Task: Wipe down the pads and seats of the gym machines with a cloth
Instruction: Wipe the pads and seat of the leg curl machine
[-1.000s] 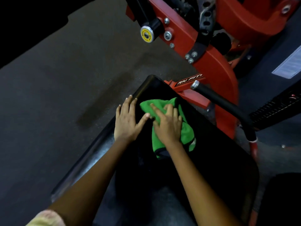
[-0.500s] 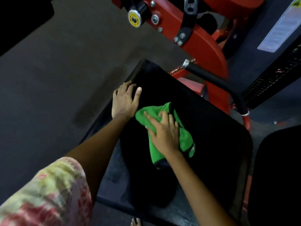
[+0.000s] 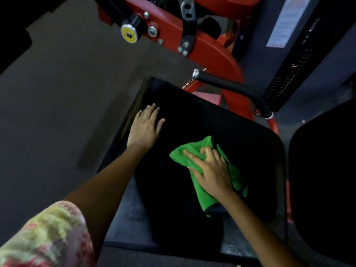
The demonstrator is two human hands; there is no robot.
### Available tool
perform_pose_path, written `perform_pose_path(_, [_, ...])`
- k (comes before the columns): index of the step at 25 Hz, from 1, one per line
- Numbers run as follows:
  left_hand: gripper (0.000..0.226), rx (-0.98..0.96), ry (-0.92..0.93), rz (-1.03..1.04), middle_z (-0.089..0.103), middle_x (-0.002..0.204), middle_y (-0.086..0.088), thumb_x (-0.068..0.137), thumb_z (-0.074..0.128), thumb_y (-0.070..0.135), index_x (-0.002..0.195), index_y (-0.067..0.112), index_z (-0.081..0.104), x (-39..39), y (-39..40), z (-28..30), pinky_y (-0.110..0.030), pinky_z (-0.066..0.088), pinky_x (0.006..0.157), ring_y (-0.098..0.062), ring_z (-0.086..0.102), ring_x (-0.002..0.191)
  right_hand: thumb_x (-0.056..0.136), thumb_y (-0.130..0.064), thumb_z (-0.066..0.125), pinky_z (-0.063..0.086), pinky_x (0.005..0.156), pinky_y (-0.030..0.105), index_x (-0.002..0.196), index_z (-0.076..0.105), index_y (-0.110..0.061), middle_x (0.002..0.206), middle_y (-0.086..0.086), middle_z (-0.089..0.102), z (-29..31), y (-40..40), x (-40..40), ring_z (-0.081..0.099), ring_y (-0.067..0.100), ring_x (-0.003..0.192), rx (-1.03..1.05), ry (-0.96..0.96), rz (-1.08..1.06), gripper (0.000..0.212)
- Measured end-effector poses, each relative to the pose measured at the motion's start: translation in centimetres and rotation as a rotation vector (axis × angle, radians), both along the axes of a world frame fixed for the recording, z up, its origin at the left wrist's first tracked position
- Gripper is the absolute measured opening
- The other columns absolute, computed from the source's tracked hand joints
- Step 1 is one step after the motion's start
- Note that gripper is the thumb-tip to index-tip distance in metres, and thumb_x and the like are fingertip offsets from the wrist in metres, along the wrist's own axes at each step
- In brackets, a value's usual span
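Pressing one green cloth (image 3: 208, 170) against the black seat pad (image 3: 192, 122), you work with two hands on a single seat. Your right hand (image 3: 212, 172) lies on top of the cloth, thumb spread wide toward the seat's middle, the other fingers bent and bunching the fabric under them. Your left hand (image 3: 145, 126) rests flat on the bare pad toward the seat's far left corner, fingers straight and slightly apart, well clear of the cloth. The cloth sits on the right half of the seat, crumpled, its long axis running from the seat's middle down toward the near right edge, where a dark hem shows. The seat's left edge lies just beside your left hand; beyond it is open dark floor (image 3: 57, 93). One black grip handle (image 3: 231, 87) crosses past the seat's far right corner, with the red machine frame (image 3: 212, 54) behind it. A second dark pad (image 3: 323, 170) stands just off the seat's right edge. One patterned sleeve (image 3: 44, 237) shows near the seat's near left corner.
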State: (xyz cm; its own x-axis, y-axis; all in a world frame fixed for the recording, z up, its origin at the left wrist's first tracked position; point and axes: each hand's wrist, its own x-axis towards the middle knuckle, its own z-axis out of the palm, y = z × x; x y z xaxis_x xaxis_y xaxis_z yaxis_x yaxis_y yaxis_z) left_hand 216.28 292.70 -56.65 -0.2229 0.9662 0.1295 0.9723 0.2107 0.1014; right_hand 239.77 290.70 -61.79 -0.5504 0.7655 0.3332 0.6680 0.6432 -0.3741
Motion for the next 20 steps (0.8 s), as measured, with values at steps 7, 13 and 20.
perform_pose_path(7, [0.074,0.004,-0.139,0.161,0.050,0.136,-0.019,0.091,0.032,0.058,0.125,-0.004,0.054,2.0,1.5,0.7,-0.041,0.023,0.113,-0.031,0.036,0.134,0.086,-0.039,0.059,0.041,0.082,0.043,0.133,0.049,-0.038,0.117,0.011,0.048,2.0,4.2,-4.5,0.047,0.031,0.107,-0.290,-0.037,-0.418,0.048])
perform_pose_path(13, [0.088,-0.055,-0.033,0.135,0.020,0.155,-0.015,0.087,0.006,0.065,0.145,0.002,0.026,4.3,1.0,-0.6,-0.038,-0.001,0.118,-0.026,0.007,0.146,0.084,-0.035,0.063,0.044,0.077,0.043,0.130,0.053,-0.038,0.112,0.014,0.050,0.9,6.2,-1.6,0.050,0.036,0.101,-0.298,-0.016,-0.497,0.047])
perform_pose_path(20, [0.091,-0.080,-0.042,0.060,0.019,0.156,-0.008,0.079,-0.003,0.065,0.147,0.012,0.027,4.2,1.1,-0.2,-0.039,-0.001,0.117,-0.021,0.005,0.146,0.085,-0.036,0.062,0.042,0.081,0.041,0.131,0.050,-0.042,0.113,0.011,0.051,1.7,9.9,-4.9,0.050,0.031,0.104,-0.180,-0.013,-0.169,0.048])
